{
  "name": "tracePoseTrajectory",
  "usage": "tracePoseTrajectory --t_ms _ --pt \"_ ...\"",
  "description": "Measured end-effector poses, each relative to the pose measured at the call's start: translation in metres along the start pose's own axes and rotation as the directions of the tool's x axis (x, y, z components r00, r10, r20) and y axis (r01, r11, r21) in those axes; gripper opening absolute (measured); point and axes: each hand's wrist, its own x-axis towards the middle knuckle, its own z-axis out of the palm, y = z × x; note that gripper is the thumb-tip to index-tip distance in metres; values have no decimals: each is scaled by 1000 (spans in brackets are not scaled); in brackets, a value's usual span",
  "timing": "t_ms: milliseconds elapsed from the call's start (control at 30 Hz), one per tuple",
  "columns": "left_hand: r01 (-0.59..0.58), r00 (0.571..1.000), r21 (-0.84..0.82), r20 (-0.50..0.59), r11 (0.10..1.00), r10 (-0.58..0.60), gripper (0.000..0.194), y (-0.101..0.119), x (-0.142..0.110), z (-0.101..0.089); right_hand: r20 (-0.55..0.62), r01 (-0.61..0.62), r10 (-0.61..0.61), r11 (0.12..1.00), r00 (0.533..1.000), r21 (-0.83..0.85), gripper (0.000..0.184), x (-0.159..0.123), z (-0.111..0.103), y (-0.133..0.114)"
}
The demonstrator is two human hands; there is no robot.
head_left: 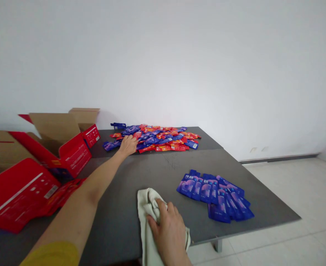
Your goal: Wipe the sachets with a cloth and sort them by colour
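Observation:
My left hand [128, 145] stretches out to the near left side of a pile of red and blue pouches [168, 138]. Its fingers are bent together at a red pouch [137, 135], with the fingertips partly hidden. Close to the table's front edge, my right hand [170, 229] grips a pale, crumpled cloth [144, 214] that lies on the dark table [118, 207]. To the right of the cloth, several blue pouches [201, 188] are spread in overlapping rows, apart from the pile.
Along the left stand open red cardboard boxes [75, 155] with raised brown flaps; the nearest box [21, 192] is by my left forearm. Flat red packs [65, 194] lie between the boxes and that arm. A white wall [207, 66] rises behind the table.

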Motion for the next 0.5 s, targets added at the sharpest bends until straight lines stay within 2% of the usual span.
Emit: tracePoseTrajectory --t_ms 133,233,367,500 --pt "-7 995 -3 -101 1000 7 40 21 -25 -31 -10 -12 12 1000 1000 -11 39 -1 -4 -3" --pt "-56 991 10 -123 998 57 31 51 -50 -60 -22 -14 13 1000 1000 -19 39 -1 -4 -4" --pt "-90 993 -3 -77 996 89 22 106 -103 -95 -36 -25 23 999 999 -48 39 -1 -4 -4" --pt "-37 999 -31 16 999 37 21 150 -155 -125 -22 -37 36 996 999 -83 38 -1 -5 -6"
